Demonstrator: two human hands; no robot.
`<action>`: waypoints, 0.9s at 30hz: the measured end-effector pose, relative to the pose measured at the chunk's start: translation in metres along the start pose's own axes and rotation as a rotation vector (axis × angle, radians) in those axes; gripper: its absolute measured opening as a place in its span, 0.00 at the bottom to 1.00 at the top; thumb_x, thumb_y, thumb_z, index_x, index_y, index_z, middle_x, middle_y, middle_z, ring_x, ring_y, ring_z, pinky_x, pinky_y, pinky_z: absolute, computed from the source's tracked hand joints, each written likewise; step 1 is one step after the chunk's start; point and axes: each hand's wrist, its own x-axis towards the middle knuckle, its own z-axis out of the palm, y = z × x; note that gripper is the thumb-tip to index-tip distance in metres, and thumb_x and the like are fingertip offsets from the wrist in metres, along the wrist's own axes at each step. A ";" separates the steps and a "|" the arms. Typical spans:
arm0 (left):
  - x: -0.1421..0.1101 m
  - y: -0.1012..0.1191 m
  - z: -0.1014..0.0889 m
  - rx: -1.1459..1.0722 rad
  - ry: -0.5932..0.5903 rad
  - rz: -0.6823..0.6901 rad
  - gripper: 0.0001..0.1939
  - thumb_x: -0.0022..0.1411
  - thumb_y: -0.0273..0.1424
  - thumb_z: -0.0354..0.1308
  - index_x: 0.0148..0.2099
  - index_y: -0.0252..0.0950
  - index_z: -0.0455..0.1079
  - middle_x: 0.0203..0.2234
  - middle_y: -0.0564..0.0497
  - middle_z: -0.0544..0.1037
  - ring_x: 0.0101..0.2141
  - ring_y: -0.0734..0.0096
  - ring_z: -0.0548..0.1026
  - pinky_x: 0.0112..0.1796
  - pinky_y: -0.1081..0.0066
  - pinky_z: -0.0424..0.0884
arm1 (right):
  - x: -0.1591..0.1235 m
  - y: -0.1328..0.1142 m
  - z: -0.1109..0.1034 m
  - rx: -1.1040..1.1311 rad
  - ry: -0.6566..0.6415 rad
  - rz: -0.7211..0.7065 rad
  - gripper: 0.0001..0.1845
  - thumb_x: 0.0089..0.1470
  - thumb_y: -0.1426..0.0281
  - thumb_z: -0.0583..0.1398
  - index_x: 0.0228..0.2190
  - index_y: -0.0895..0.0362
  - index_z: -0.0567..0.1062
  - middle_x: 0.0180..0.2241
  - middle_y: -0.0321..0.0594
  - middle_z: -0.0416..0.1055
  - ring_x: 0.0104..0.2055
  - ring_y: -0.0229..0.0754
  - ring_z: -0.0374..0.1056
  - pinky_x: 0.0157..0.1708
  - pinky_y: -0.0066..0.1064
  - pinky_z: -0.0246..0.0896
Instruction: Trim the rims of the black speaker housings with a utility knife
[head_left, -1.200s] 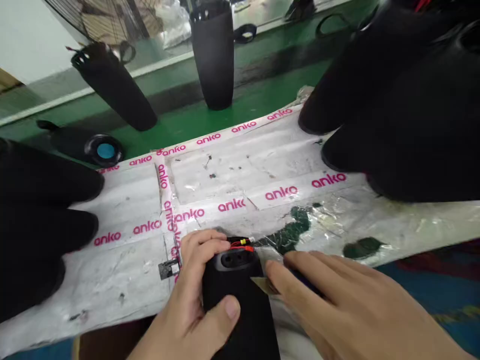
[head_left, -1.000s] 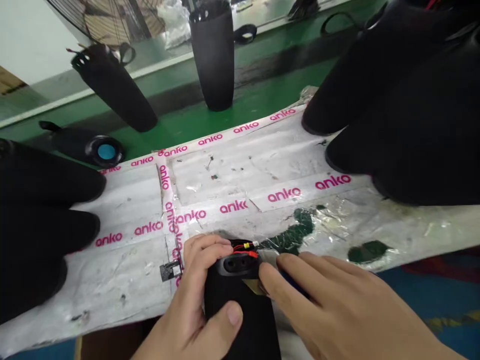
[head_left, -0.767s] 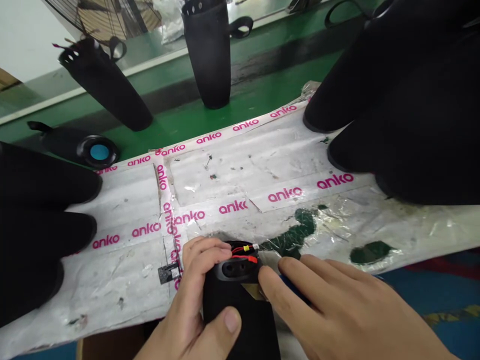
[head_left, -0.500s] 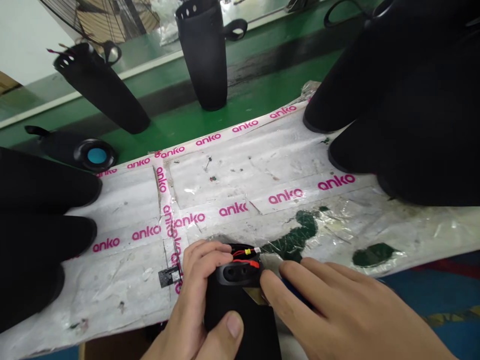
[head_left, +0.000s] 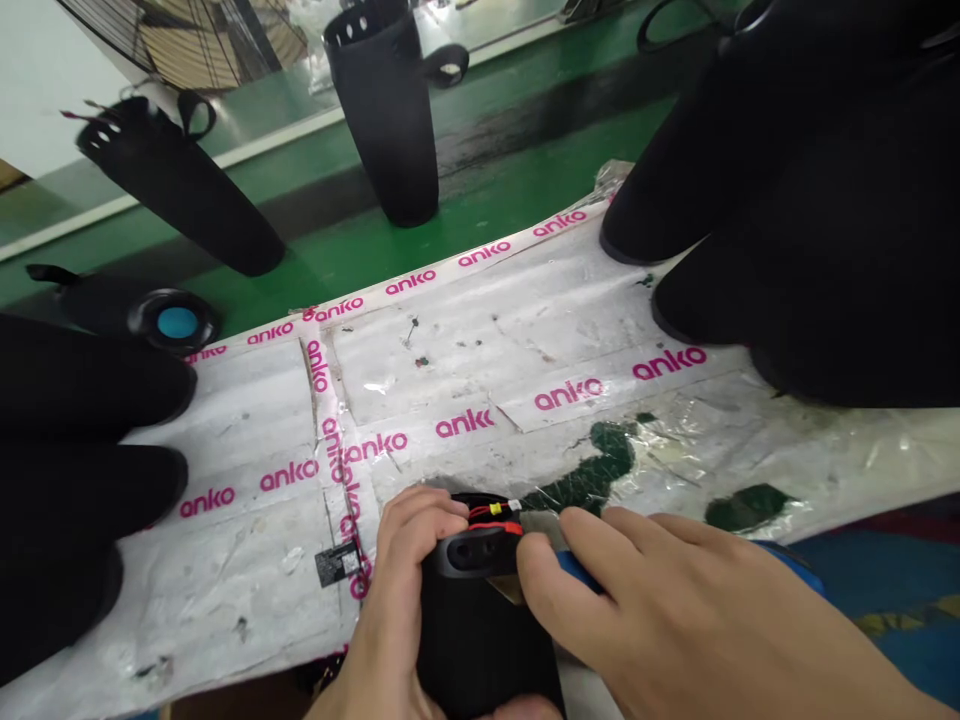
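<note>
My left hand wraps round a black fabric-covered speaker-like cylinder, fingers over its top edge and thumb low on its side. Its upper end is open and shows a black oval piece with two holes, red wires and a small yellow-and-white connector. A blue-handled tool with a flat metal blade is in my right hand, whose thumb and fingers close round the handle. The blade lies against the right side of the cylinder's rim; its tip is hidden.
Similar black cylinders stand at the back, left and right. One lies with a blue disc towards me. White sheeting with pink "anko" tape covers the near green bench. A small black label lies left of my hand.
My left thumb has slid down the cylinder's side. The right hand has tilted a little, so more of the blade and blue handle shows. The camera has shifted slightly.
</note>
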 end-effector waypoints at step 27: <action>-0.017 0.008 0.000 -0.252 -0.133 -0.158 0.38 0.56 0.44 0.79 0.63 0.48 0.65 0.57 0.48 0.76 0.59 0.50 0.77 0.55 0.58 0.77 | 0.052 0.010 -0.035 0.049 -0.568 -0.048 0.09 0.55 0.74 0.65 0.38 0.51 0.74 0.24 0.33 0.73 0.21 0.44 0.69 0.18 0.36 0.34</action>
